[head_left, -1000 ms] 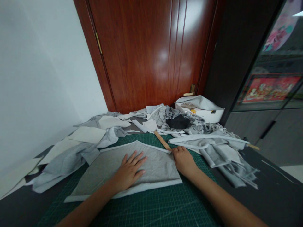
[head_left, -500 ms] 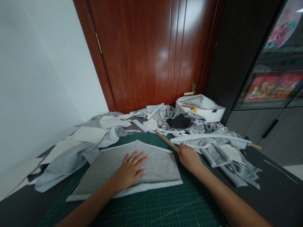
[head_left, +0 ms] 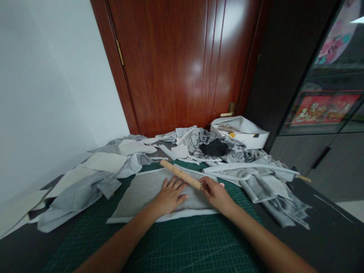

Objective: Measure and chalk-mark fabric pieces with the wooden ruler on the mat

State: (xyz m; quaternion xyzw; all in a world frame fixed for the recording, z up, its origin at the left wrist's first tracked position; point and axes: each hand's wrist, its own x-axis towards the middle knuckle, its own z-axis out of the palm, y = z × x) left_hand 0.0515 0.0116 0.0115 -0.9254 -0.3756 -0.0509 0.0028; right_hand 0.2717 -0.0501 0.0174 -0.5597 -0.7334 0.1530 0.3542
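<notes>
A grey fabric piece (head_left: 139,193) with folded, paler edges lies on the green cutting mat (head_left: 193,246). My left hand (head_left: 170,196) rests on it, palm down with fingers spread. In my right hand (head_left: 214,193) is one end of a wooden ruler (head_left: 179,173), gripped between thumb and fingers. The ruler slants up and left over the fabric's upper part, close to the left fingertips. Whether it touches the cloth I cannot tell. The fabric's right end is partly hidden behind my right hand.
Grey and cream fabric pieces (head_left: 105,163) are heaped along the left wall. Behind the mat lies a pile of scraps (head_left: 196,140) with a black cloth (head_left: 214,148). A white box (head_left: 250,138) stands at the back right. More grey cloth (head_left: 256,182) lies right of the mat.
The fabric has shifted right on the mat, along with my left hand. My right hand has brought the ruler left, over the fabric, and its broad face now shows.
</notes>
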